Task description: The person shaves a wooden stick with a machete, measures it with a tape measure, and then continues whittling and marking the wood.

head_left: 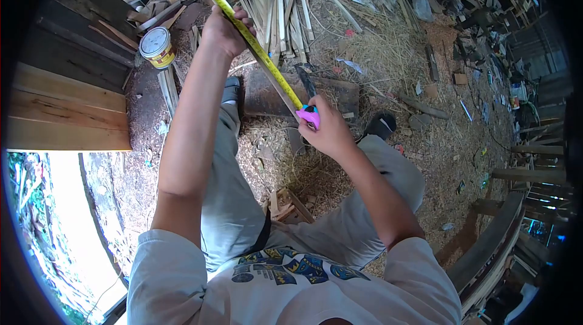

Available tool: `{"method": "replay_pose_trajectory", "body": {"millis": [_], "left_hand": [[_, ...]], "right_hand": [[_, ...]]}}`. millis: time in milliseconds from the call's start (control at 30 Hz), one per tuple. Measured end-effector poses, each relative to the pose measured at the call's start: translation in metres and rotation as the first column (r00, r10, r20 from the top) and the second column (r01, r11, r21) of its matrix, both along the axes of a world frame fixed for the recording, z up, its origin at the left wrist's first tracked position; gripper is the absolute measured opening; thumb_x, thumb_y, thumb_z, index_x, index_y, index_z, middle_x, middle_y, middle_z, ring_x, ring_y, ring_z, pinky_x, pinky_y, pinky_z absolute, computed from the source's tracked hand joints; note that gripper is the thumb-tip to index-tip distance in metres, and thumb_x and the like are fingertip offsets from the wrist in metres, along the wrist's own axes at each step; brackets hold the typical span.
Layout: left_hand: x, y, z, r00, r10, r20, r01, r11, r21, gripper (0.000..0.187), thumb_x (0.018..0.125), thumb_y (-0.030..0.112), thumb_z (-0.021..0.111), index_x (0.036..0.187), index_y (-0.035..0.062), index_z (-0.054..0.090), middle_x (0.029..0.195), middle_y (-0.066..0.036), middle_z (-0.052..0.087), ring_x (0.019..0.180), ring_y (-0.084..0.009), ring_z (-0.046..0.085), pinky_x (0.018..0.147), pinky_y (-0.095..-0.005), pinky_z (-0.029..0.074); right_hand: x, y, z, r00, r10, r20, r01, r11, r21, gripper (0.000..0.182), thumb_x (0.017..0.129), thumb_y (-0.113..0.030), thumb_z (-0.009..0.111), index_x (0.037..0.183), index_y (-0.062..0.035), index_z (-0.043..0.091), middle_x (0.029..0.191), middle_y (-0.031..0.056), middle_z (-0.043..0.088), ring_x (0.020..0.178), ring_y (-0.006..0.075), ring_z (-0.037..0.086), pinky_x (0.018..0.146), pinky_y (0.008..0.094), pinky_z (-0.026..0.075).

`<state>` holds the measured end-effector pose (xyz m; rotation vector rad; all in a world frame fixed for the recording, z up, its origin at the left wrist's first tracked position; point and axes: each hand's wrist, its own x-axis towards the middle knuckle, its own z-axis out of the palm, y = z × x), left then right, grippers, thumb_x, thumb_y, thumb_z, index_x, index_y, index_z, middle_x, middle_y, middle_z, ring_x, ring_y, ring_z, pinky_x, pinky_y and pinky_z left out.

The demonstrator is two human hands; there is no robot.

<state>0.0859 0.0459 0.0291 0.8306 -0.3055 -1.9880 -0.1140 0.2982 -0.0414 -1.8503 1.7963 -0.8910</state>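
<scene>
My right hand (330,131) is closed on the pink case of a tape measure (309,117). The tape's yellow blade (267,65) runs out from it, up and to the left, past my left hand. A thin wooden strip (283,93) shows along the blade's lower edge; how far it runs is partly hidden. My left hand (223,32) is wrapped round the blade near its far end, its fingers curled over. Beneath the tape lies a wide wooden block (258,95) on the ground, with a dark blade-like tool (306,81) resting across it.
Several thin wooden strips (282,18) lie in a pile ahead. A lidded bucket (156,46) stands at the left, above stacked boards (70,109). Shavings cover the ground (273,164). A wood scrap (282,203) lies between my legs. Lumber and clutter line the right side.
</scene>
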Motion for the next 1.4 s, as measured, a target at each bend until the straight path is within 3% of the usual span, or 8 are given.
{"method": "replay_pose_trajectory", "body": {"millis": [67, 467, 600, 767, 967, 1100, 1200, 1400], "left_hand": [[0.009, -0.008, -0.005, 1.0, -0.01, -0.027, 0.008, 0.999, -0.048, 0.059, 0.109, 0.061, 0.018, 0.093, 0.0124, 0.048, 0.072, 0.0, 0.046, 0.068, -0.0193, 0.045, 0.068, -0.0366, 0.038], [0.023, -0.019, -0.007, 0.998, 0.045, -0.039, -0.043, 0.999, 0.033, 0.048, 0.112, 0.048, 0.026, 0.102, 0.0088, 0.052, 0.076, -0.001, 0.051, 0.07, -0.0189, 0.049, 0.071, -0.038, 0.043], [0.004, -0.007, -0.002, 0.992, 0.119, 0.047, -0.108, 0.976, -0.19, 0.06, 0.111, 0.053, 0.018, 0.122, 0.0023, 0.048, 0.111, -0.019, 0.065, 0.109, -0.0361, 0.062, 0.097, -0.0519, 0.049], [-0.038, 0.026, -0.004, 0.959, 0.254, 0.123, -0.218, 0.944, -0.249, 0.079, 0.106, 0.067, 0.018, 0.132, -0.0014, 0.048, 0.122, -0.023, 0.066, 0.112, -0.0401, 0.063, 0.106, -0.0526, 0.047], [-0.089, 0.087, -0.055, 0.997, 0.076, -0.025, -0.079, 0.98, -0.184, 0.082, 0.105, 0.07, 0.016, 0.132, 0.0006, 0.05, 0.126, -0.023, 0.063, 0.118, -0.0394, 0.062, 0.107, -0.0518, 0.047], [-0.099, 0.102, -0.04, 0.993, -0.007, -0.118, -0.014, 0.984, -0.177, 0.069, 0.108, 0.063, 0.018, 0.126, 0.0059, 0.051, 0.117, -0.02, 0.066, 0.099, -0.0353, 0.064, 0.091, -0.0473, 0.054], [-0.095, 0.097, -0.039, 0.999, 0.026, 0.023, -0.021, 0.981, -0.191, 0.051, 0.111, 0.056, 0.028, 0.108, 0.0103, 0.05, 0.108, -0.015, 0.068, 0.076, -0.0254, 0.062, 0.073, -0.0405, 0.056], [-0.082, 0.076, -0.035, 0.995, 0.083, 0.054, -0.072, 0.981, -0.178, 0.053, 0.11, 0.056, 0.028, 0.11, 0.0085, 0.049, 0.102, -0.015, 0.07, 0.065, -0.0234, 0.061, 0.061, -0.0386, 0.055]], "right_hand": [[-0.005, 0.006, 0.0, 0.994, 0.01, 0.108, -0.025, 0.99, 0.137, 0.042, 0.085, -0.022, 0.075, 0.115, -0.0051, 0.049, 0.092, 0.0229, 0.069, 0.085, 0.0457, 0.069, 0.072, 0.0519, 0.054], [-0.013, 0.022, 0.018, 0.972, -0.07, 0.225, 0.022, 0.978, 0.207, 0.04, 0.086, -0.018, 0.075, 0.114, -0.0069, 0.05, 0.096, 0.0204, 0.069, 0.09, 0.043, 0.071, 0.076, 0.0468, 0.055], [-0.012, 0.017, 0.031, 0.97, -0.114, 0.217, 0.067, 0.975, 0.212, 0.039, 0.085, -0.018, 0.075, 0.114, -0.0074, 0.05, 0.095, 0.0207, 0.069, 0.089, 0.0429, 0.071, 0.076, 0.0474, 0.055], [-0.01, 0.006, 0.041, 0.968, -0.157, 0.198, 0.137, 0.984, 0.111, 0.04, 0.084, -0.021, 0.075, 0.111, -0.0055, 0.05, 0.095, 0.0216, 0.069, 0.089, 0.0436, 0.07, 0.076, 0.0481, 0.054], [-0.007, -0.013, 0.041, 0.955, -0.2, 0.218, 0.185, 0.979, 0.088, 0.042, 0.083, -0.022, 0.075, 0.113, -0.0046, 0.05, 0.095, 0.0231, 0.069, 0.09, 0.0449, 0.07, 0.078, 0.0497, 0.054], [-0.006, -0.017, 0.037, 0.961, -0.208, 0.183, 0.197, 0.977, 0.077, 0.043, 0.084, -0.023, 0.075, 0.113, -0.0036, 0.05, 0.095, 0.0247, 0.069, 0.09, 0.0457, 0.07, 0.077, 0.0505, 0.054], [-0.002, -0.017, 0.043, 0.968, -0.155, 0.199, 0.148, 0.988, 0.052, 0.043, 0.085, -0.024, 0.075, 0.112, -0.0026, 0.05, 0.094, 0.0265, 0.069, 0.09, 0.0459, 0.07, 0.075, 0.0505, 0.055], [0.009, -0.013, 0.041, 0.978, -0.12, 0.169, 0.124, 0.992, -0.011, 0.036, 0.087, -0.021, 0.076, 0.108, -0.0044, 0.052, 0.087, 0.0198, 0.067, 0.079, 0.0383, 0.071, 0.069, 0.0436, 0.055]]}}
